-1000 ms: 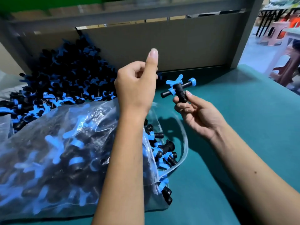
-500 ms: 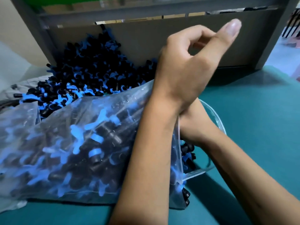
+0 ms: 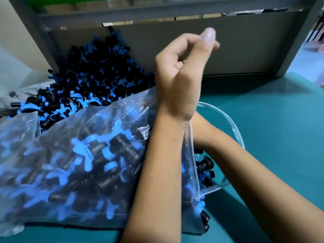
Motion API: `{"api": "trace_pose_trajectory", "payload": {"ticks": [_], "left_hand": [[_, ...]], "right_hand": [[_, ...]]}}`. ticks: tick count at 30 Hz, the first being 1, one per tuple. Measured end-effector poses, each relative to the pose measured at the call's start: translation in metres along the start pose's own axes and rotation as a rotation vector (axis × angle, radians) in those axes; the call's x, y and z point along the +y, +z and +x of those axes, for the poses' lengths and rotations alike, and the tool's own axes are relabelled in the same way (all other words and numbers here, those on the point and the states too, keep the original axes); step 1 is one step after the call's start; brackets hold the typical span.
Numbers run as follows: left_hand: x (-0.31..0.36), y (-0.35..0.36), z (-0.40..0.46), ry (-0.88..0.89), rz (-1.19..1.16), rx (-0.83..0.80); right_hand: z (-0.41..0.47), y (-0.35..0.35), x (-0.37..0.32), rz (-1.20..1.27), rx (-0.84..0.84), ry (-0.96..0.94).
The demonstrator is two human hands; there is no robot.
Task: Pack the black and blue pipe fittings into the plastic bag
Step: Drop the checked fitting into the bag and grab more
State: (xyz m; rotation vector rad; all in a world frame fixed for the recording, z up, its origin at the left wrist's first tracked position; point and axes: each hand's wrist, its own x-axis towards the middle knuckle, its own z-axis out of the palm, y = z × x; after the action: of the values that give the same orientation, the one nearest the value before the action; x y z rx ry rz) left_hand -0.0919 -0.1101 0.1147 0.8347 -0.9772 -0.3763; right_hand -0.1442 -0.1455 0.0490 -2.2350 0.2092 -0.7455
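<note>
Clearly the plastic bag [image 3: 84, 163] lies on the teal table [image 3: 280, 137], heavy and floppy with fittings [image 3: 112, 155]; better gripped at its mouth rim. The left hand [image 3: 180, 74] hangs loosely curled, empty. The right hand, before holding one fitting, is now hidden in the mouth, grip unclear

No readable text, label, brand, number or sign is showing anywhere in this view. The clear plastic bag [image 3: 91, 155] is carrying no print that can be made out, and the black and blue pipe fittings [image 3: 91, 79] heaped behind it are showing no markings. The grey panel [image 3: 245, 46] at the back of the desk [image 3: 280, 137] is also showing plain.
</note>
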Motion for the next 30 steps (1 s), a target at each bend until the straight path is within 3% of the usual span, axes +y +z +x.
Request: {"api": "trace_pose_trajectory", "payload": {"ticks": [1,3,5,7,9,11,13,16,23,30], "left_hand": [[-0.004,-0.005,0.002,0.022,-0.033,0.031],[-0.009,-0.011,0.005,0.065,-0.064,0.089],[-0.017,-0.013,0.007,0.101,-0.067,0.157],[-0.026,-0.014,0.009,0.084,-0.014,0.234],[-0.035,-0.015,0.009,0.011,0.109,0.307],[-0.046,-0.014,0.008,-0.14,0.314,0.319],[-0.056,-0.013,0.006,-0.348,0.591,0.208],[-0.071,-0.013,-0.002,-0.453,0.94,-0.039],[-0.077,-0.014,-0.003,-0.445,1.033,-0.085],[-0.075,-0.012,-0.004,-0.408,1.035,-0.051]], "right_hand": [[0.004,-0.01,0.002,-0.04,-0.002,0.039],[-0.002,-0.031,0.007,0.109,0.046,0.102],[-0.005,-0.052,0.008,0.416,0.098,0.066],[0.004,-0.067,0.024,0.61,0.27,0.093],[0.025,-0.074,0.053,0.544,0.527,0.275],[0.049,-0.075,0.09,0.206,0.672,0.505],[0.07,-0.076,0.132,-0.276,0.584,0.595],[0.094,-0.076,0.175,-0.757,0.163,0.654],[0.124,-0.081,0.224,-0.696,-0.042,0.659],[0.087,-0.081,0.199,-0.682,0.073,0.509]]}}
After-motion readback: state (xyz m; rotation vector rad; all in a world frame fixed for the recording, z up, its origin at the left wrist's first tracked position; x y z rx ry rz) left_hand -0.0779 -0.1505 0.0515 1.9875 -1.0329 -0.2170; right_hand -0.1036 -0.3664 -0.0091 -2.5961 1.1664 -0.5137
